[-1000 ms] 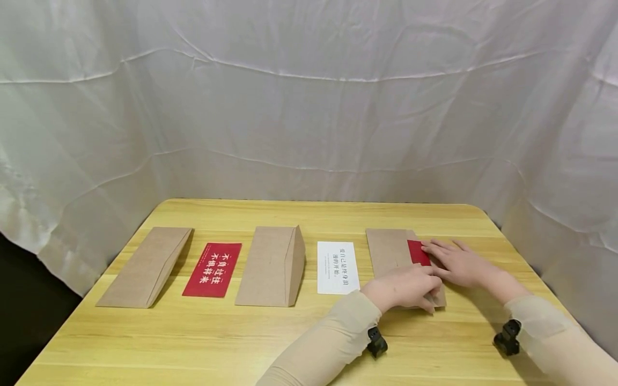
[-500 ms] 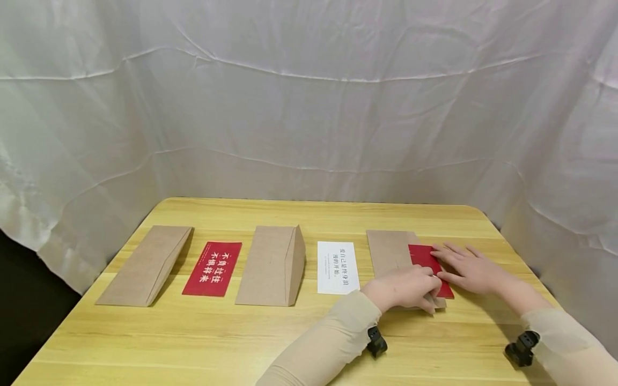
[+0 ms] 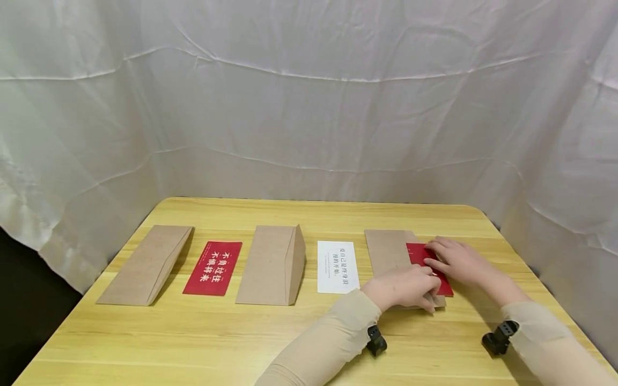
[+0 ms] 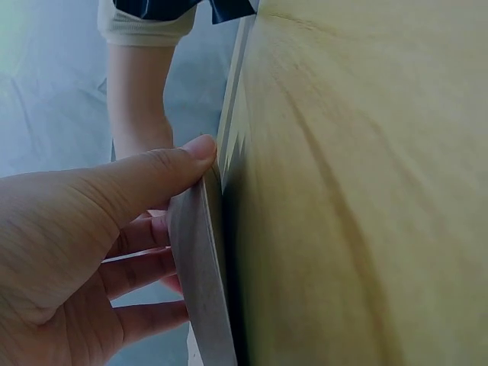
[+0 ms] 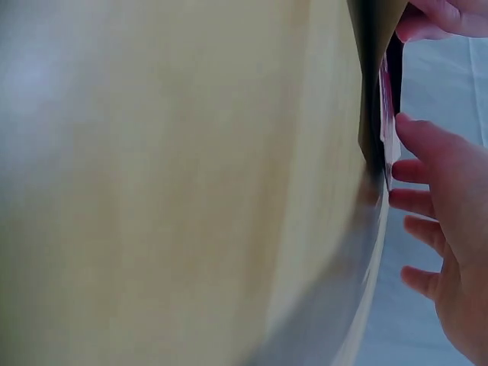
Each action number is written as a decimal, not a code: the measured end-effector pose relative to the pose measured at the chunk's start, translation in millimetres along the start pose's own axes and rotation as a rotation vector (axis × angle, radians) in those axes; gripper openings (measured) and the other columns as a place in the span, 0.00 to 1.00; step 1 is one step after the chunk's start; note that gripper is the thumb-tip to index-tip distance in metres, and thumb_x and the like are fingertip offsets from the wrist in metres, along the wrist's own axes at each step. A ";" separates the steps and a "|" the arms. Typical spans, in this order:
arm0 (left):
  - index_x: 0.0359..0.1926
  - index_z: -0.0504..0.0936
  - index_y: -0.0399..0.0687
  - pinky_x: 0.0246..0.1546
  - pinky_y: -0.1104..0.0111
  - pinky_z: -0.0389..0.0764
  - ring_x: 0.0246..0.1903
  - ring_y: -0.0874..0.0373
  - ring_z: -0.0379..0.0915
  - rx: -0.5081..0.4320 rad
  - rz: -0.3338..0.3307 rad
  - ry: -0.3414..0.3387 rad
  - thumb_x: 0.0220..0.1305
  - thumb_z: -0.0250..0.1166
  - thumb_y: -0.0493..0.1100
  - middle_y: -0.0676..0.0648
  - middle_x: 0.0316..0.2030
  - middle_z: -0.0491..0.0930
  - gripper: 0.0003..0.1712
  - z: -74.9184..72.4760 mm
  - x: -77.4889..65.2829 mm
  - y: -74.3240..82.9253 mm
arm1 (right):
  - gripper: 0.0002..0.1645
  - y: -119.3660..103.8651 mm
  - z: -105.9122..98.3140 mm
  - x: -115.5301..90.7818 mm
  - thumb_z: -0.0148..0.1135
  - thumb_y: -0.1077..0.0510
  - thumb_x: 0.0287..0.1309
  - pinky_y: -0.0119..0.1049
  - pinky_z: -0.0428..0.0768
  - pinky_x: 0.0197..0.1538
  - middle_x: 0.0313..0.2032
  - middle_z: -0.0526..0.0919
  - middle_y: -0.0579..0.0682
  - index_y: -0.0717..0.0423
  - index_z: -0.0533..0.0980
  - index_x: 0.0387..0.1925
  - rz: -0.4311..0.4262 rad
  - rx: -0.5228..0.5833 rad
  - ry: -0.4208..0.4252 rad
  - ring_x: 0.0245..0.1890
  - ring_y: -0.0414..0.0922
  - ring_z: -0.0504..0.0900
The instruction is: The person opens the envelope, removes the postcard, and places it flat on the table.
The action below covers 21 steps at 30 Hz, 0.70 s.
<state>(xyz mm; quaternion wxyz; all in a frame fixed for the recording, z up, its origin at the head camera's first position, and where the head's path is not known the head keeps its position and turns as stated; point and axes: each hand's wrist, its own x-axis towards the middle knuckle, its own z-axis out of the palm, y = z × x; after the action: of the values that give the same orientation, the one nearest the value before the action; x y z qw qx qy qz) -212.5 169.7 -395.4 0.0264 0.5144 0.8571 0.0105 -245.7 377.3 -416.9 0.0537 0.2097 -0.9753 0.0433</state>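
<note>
At the right of the head view, a brown paper envelope [image 3: 387,250] lies on the table with a red card [image 3: 416,254] partly in its open side. My left hand [image 3: 401,287] holds the envelope's near part, its index finger by the opening; in the left wrist view the thumb [image 4: 200,148] is at the edge and the fingertips lie on its face. My right hand [image 3: 458,261] rests its fingertips on the card's top, with the fingers loosely spread in the right wrist view. The card's near left part is hidden behind the left hand.
Left of the hands lies a white printed card [image 3: 338,267]. Further left are a second brown envelope [image 3: 266,265] with its flap raised, another red printed card [image 3: 213,268] and a third brown envelope [image 3: 145,265]. A pale curtain [image 3: 309,123] hangs behind the wooden table [image 3: 193,343].
The red card by the right hand first came further out of the envelope, to the right. The right hand slid right, then back left over the card. The left hand stayed in place.
</note>
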 end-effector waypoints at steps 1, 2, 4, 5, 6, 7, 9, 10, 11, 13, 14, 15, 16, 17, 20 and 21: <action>0.40 0.77 0.63 0.45 0.83 0.68 0.40 0.70 0.68 0.003 0.001 -0.001 0.57 0.66 0.64 0.64 0.39 0.70 0.17 0.0 -0.1 0.1 | 0.27 -0.7 0.3 1.5 0.61 0.44 0.62 0.65 0.69 0.60 0.53 0.79 0.59 0.58 0.75 0.56 0.004 -0.004 -0.001 0.57 0.62 0.75; 0.40 0.78 0.63 0.46 0.83 0.68 0.40 0.70 0.68 0.007 0.001 -0.002 0.57 0.65 0.64 0.64 0.39 0.71 0.17 0.0 -0.2 0.2 | 0.28 -1.4 0.3 2.7 0.61 0.44 0.63 0.66 0.69 0.59 0.53 0.78 0.59 0.58 0.75 0.56 0.010 -0.008 -0.004 0.57 0.63 0.75; 0.41 0.78 0.64 0.46 0.83 0.68 0.40 0.70 0.68 0.008 0.000 -0.005 0.57 0.65 0.64 0.64 0.39 0.70 0.17 0.0 -0.4 0.4 | 0.31 -2.1 0.6 5.0 0.60 0.43 0.63 0.67 0.68 0.60 0.55 0.78 0.61 0.59 0.74 0.58 0.030 -0.014 -0.019 0.58 0.64 0.74; 0.41 0.78 0.64 0.46 0.83 0.68 0.41 0.70 0.68 0.009 -0.001 -0.007 0.57 0.65 0.64 0.64 0.39 0.70 0.17 -0.1 -0.5 0.5 | 0.32 -2.6 0.4 5.9 0.60 0.42 0.63 0.68 0.67 0.60 0.56 0.77 0.62 0.60 0.73 0.59 0.039 -0.015 -0.030 0.59 0.65 0.73; 0.41 0.78 0.63 0.46 0.83 0.68 0.40 0.70 0.68 0.009 0.000 -0.008 0.57 0.65 0.64 0.64 0.39 0.70 0.17 -0.2 -0.6 0.5 | 0.33 -2.9 0.5 6.9 0.59 0.42 0.63 0.68 0.67 0.60 0.56 0.77 0.62 0.61 0.72 0.60 0.049 -0.016 -0.039 0.59 0.65 0.73; 0.41 0.77 0.63 0.46 0.84 0.68 0.40 0.71 0.68 0.008 -0.001 -0.010 0.57 0.65 0.64 0.64 0.39 0.70 0.17 -0.3 -0.6 0.6 | 0.35 -3.1 0.6 8.1 0.59 0.41 0.63 0.68 0.67 0.60 0.56 0.76 0.63 0.62 0.72 0.61 0.056 -0.018 -0.044 0.59 0.65 0.73; 0.41 0.78 0.63 0.45 0.84 0.67 0.40 0.71 0.68 0.004 -0.003 -0.012 0.58 0.66 0.64 0.64 0.39 0.70 0.17 -0.6 -0.6 0.7 | 0.36 -2.8 1.3 10.2 0.58 0.41 0.64 0.67 0.67 0.60 0.57 0.76 0.64 0.63 0.70 0.62 0.066 -0.022 -0.050 0.59 0.64 0.73; 0.41 0.78 0.63 0.44 0.84 0.67 0.40 0.72 0.68 0.003 -0.003 -0.013 0.58 0.66 0.64 0.64 0.39 0.70 0.17 -0.7 -0.6 0.8 | 0.37 -2.3 2.0 11.3 0.57 0.41 0.64 0.66 0.68 0.60 0.57 0.76 0.64 0.64 0.70 0.63 0.067 -0.025 -0.048 0.58 0.64 0.73; 0.41 0.78 0.63 0.44 0.85 0.67 0.39 0.72 0.68 0.000 -0.003 -0.014 0.58 0.66 0.64 0.64 0.39 0.70 0.17 -0.8 -0.5 0.8 | 0.37 -2.2 2.4 12.1 0.57 0.41 0.65 0.66 0.68 0.59 0.56 0.76 0.64 0.65 0.70 0.63 0.066 -0.029 -0.046 0.57 0.63 0.74; 0.41 0.78 0.63 0.43 0.85 0.67 0.39 0.73 0.68 -0.003 -0.003 -0.015 0.58 0.66 0.63 0.64 0.39 0.70 0.16 -0.9 -0.4 0.8 | 0.37 -1.8 3.4 13.8 0.57 0.41 0.65 0.64 0.70 0.57 0.54 0.76 0.64 0.66 0.70 0.62 0.061 -0.036 -0.036 0.54 0.62 0.75; 0.40 0.78 0.63 0.43 0.85 0.67 0.39 0.73 0.68 -0.004 -0.004 -0.015 0.58 0.66 0.63 0.64 0.39 0.70 0.16 -0.9 -0.4 0.9 | 0.36 -1.4 4.0 14.3 0.57 0.42 0.65 0.64 0.71 0.57 0.53 0.76 0.63 0.66 0.70 0.62 0.059 -0.041 -0.030 0.53 0.60 0.75; 0.40 0.78 0.63 0.42 0.85 0.67 0.39 0.73 0.68 -0.004 -0.003 -0.015 0.58 0.66 0.63 0.64 0.39 0.70 0.16 -0.9 -0.4 0.9 | 0.36 -1.2 4.4 14.9 0.57 0.42 0.65 0.63 0.72 0.56 0.51 0.76 0.63 0.67 0.70 0.62 0.056 -0.044 -0.024 0.51 0.59 0.75; 0.40 0.78 0.63 0.42 0.85 0.67 0.39 0.73 0.68 -0.004 -0.002 -0.014 0.58 0.66 0.63 0.64 0.39 0.70 0.16 -0.9 -0.4 0.9 | 0.36 -0.9 4.8 15.5 0.57 0.42 0.65 0.63 0.72 0.54 0.50 0.75 0.62 0.67 0.71 0.61 0.053 -0.048 -0.018 0.50 0.59 0.75; 0.40 0.78 0.63 0.42 0.85 0.67 0.39 0.73 0.68 -0.006 -0.001 -0.015 0.58 0.66 0.63 0.63 0.39 0.70 0.16 -0.9 -0.4 0.9 | 0.36 -1.1 4.8 15.9 0.57 0.42 0.65 0.62 0.73 0.53 0.49 0.75 0.62 0.67 0.71 0.61 0.051 -0.051 -0.013 0.48 0.58 0.75; 0.40 0.78 0.63 0.41 0.85 0.67 0.39 0.73 0.68 -0.009 0.001 -0.014 0.58 0.66 0.63 0.63 0.39 0.70 0.16 -1.2 -0.5 0.9 | 0.35 -1.4 4.6 16.9 0.59 0.43 0.64 0.61 0.73 0.51 0.47 0.74 0.61 0.68 0.71 0.60 0.040 -0.066 0.005 0.46 0.57 0.73; 0.40 0.78 0.63 0.42 0.85 0.67 0.39 0.73 0.68 -0.010 0.002 -0.014 0.58 0.66 0.63 0.64 0.39 0.70 0.16 -1.3 -0.5 0.9 | 0.35 -2.0 4.1 17.0 0.59 0.43 0.64 0.61 0.74 0.51 0.47 0.74 0.61 0.68 0.71 0.60 0.036 -0.070 0.011 0.46 0.56 0.73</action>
<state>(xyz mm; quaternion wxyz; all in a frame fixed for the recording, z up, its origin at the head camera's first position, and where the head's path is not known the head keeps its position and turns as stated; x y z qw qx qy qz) -211.5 169.7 -394.0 0.0350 0.5150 0.8564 0.0111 -260.7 368.2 -418.8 0.0654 0.1900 -0.9795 0.0113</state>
